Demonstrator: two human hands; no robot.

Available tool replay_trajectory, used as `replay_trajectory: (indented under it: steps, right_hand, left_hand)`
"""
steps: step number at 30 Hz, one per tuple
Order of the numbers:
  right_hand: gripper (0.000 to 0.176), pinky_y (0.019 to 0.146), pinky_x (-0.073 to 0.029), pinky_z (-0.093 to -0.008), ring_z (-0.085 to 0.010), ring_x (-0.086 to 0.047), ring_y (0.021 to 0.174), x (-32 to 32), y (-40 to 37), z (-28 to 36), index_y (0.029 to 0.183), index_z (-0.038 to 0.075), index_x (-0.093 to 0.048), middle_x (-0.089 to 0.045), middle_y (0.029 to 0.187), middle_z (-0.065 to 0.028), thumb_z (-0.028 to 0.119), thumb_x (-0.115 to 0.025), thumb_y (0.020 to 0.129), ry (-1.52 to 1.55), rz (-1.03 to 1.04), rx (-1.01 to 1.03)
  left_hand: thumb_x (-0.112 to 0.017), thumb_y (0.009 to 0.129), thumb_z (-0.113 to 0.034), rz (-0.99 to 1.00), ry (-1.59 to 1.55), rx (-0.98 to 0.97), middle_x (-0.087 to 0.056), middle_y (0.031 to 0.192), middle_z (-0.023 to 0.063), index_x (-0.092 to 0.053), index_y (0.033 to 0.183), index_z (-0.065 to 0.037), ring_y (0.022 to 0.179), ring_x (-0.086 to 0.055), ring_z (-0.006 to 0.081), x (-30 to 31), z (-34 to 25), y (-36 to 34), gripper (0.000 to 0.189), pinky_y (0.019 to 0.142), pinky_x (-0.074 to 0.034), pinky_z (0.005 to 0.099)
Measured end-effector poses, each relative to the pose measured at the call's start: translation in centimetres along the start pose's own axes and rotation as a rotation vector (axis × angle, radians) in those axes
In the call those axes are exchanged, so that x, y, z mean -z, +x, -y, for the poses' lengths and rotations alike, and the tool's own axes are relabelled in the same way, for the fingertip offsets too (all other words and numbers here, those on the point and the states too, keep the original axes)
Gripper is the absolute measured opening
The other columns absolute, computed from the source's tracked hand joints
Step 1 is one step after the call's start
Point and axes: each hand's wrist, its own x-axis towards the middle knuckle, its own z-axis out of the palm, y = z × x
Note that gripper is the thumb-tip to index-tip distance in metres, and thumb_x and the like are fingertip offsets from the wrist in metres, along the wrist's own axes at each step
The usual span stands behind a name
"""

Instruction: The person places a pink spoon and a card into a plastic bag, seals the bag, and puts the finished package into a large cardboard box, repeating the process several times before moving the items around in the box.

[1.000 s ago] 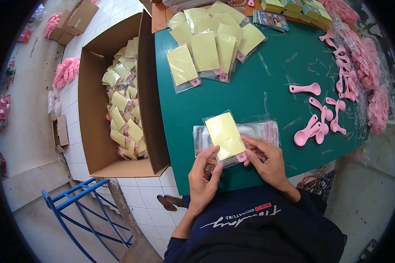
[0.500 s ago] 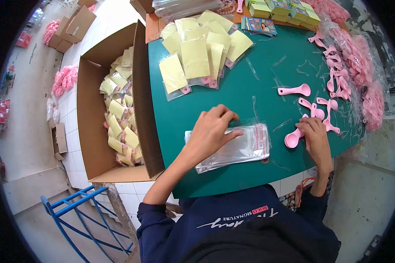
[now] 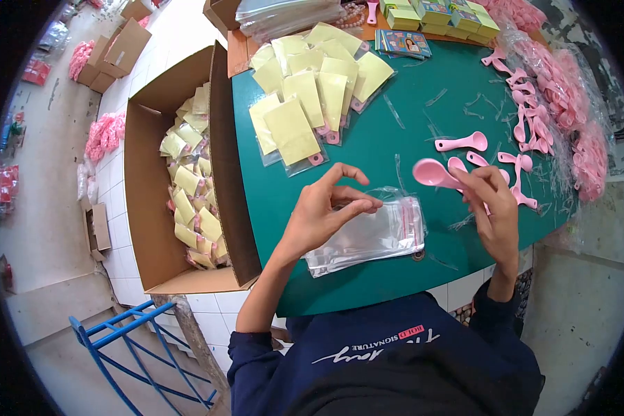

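Note:
My right hand [image 3: 492, 208] pinches a pink measuring spoon [image 3: 433, 173] by its handle, raised over the table with its bowl toward the left. Just below it, other pink spoons [image 3: 477, 159] lie partly hidden by my fingers. My left hand [image 3: 329, 211] is open, its thumb and fingers curved apart above a stack of clear plastic bags [image 3: 367, 243]. The bags lie near the table's front edge, with a reddish strip at their right end. Farther back is a pile of packets with pale yellow cards [image 3: 291, 130]; pink bits show at their lower ends.
The green table [image 3: 353, 163] carries loose clear strips, a pink spoon [image 3: 461, 143], more spoons [image 3: 532, 125] and bagged pink pieces [image 3: 561, 90] at right. Small printed cards [image 3: 403, 44] lie at the back. A cardboard box [image 3: 232, 173] of packets stands left, near a blue metal frame [image 3: 121, 326].
My right hand has lifted a pink spoon and brought it leftward. My left hand's fingers have spread above the bags. Another yellow-card packet now lies at the front of the pile.

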Motion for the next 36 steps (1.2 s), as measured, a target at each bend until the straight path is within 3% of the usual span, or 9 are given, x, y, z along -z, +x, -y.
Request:
replay_trajectory:
  steps: [5, 12, 17, 21, 23, 26, 27, 31, 36]
  right_hand:
    - [0.015, 0.066, -0.045, -0.0216, -0.0093, -0.054, 0.073, -1.3, 0.5, 0.1, 0.094, -0.002, -0.062, -0.058, 0.081, -0.0038, -0.001, -0.064, 0.080, 0.336, -0.136, -0.096]
    - [0.014, 0.063, -0.043, -0.0180, -0.0064, -0.053, 0.071, -1.8, 0.8, 0.3, 0.093, -0.002, -0.063, -0.058, 0.081, -0.0025, 0.000, -0.066, 0.079, 0.534, -0.130, -0.064]
    - [0.016, 0.062, -0.044, -0.0183, -0.0071, -0.053, 0.071, -1.9, 1.0, 0.9, 0.093, -0.002, -0.063, -0.059, 0.079, -0.0029, 0.001, -0.067, 0.078, 0.469, -0.031, -0.059]
    - [0.018, 0.063, -0.044, -0.0184, -0.0076, -0.055, 0.072, -2.5, 1.7, 1.6, 0.093, -0.002, -0.063, -0.061, 0.079, -0.0043, 0.004, -0.070, 0.077, 0.273, 0.054, 0.101]
    - [0.020, 0.063, -0.046, -0.0199, -0.0087, -0.057, 0.072, -2.8, 1.9, 2.1, 0.093, -0.001, -0.063, -0.063, 0.081, -0.0054, 0.005, -0.071, 0.076, 0.297, 0.057, 0.071]
    - [0.023, 0.064, -0.048, -0.0229, -0.0101, -0.059, 0.071, -3.1, 2.2, 2.9, 0.094, 0.000, -0.063, -0.065, 0.082, -0.0068, 0.007, -0.072, 0.074, 0.474, -0.004, 0.011]
    - [0.024, 0.064, -0.048, -0.0241, -0.0105, -0.060, 0.070, -3.1, 2.3, 3.0, 0.095, 0.000, -0.063, -0.065, 0.082, -0.0072, 0.008, -0.072, 0.074, 0.555, -0.035, -0.011]
    - [0.031, 0.066, -0.050, -0.0261, -0.0186, -0.061, 0.071, -2.5, 3.0, 3.6, 0.104, 0.003, -0.063, -0.060, 0.081, -0.0081, 0.009, -0.070, 0.075, 0.159, -0.005, 0.269]
    - [0.033, 0.063, -0.048, -0.0270, -0.0189, -0.059, 0.078, -1.0, 5.0, 4.9, 0.108, 0.005, -0.064, -0.058, 0.083, -0.0093, 0.003, -0.067, 0.075, 0.083, 0.095, 0.523]
  left_hand:
    - [-0.059, 0.087, -0.004, 0.040, -0.043, 0.056, -0.067, 0.094, 0.0186, -0.046, 0.110, 0.001, 0.091, -0.064, 0.0174, 0.3, -0.8, -0.4, 0.027, 0.079, -0.053, 0.0279]
    - [-0.061, 0.085, -0.004, 0.098, -0.005, 0.067, -0.067, 0.095, 0.0152, -0.050, 0.110, 0.002, 0.091, -0.064, 0.0157, 0.1, -0.9, -0.4, 0.028, 0.080, -0.051, 0.0274]
    - [-0.062, 0.085, -0.006, 0.077, 0.045, 0.107, -0.068, 0.095, 0.0117, -0.052, 0.114, 0.001, 0.091, -0.063, 0.0124, -0.1, -1.3, -0.4, 0.031, 0.080, -0.051, 0.0267]
    - [-0.061, 0.086, -0.007, 0.057, -0.035, 0.008, -0.066, 0.099, 0.0115, -0.052, 0.117, 0.000, 0.091, -0.062, 0.0113, -0.7, -0.4, -0.1, 0.034, 0.079, -0.050, 0.0269]
    - [-0.060, 0.087, -0.009, 0.073, -0.050, -0.018, -0.065, 0.102, 0.0109, -0.053, 0.118, 0.001, 0.091, -0.061, 0.0116, -1.0, -0.8, -0.2, 0.033, 0.079, -0.050, 0.0271]
    - [-0.057, 0.090, -0.016, 0.074, 0.224, 0.026, -0.067, 0.093, 0.0076, -0.058, 0.114, 0.002, 0.084, -0.061, 0.0103, -0.8, -1.5, -0.5, 0.030, 0.074, -0.050, 0.0264]
    - [-0.054, 0.091, -0.024, 0.109, 0.342, 0.047, -0.066, 0.079, 0.0124, -0.064, 0.104, 0.000, 0.069, -0.063, 0.0139, -0.6, -2.1, -0.4, 0.029, 0.064, -0.049, 0.0282]
    - [-0.053, 0.092, -0.023, 0.018, 0.180, -0.102, -0.064, 0.073, 0.0103, -0.065, 0.102, -0.001, 0.062, -0.056, 0.0113, -1.3, -2.0, -0.5, 0.027, 0.059, -0.045, 0.0266]
    - [-0.050, 0.094, -0.020, -0.077, 0.047, -0.198, -0.067, 0.082, 0.0092, -0.065, 0.104, 0.000, 0.069, -0.058, 0.0109, -1.4, -1.7, -0.4, 0.027, 0.065, -0.048, 0.0260]
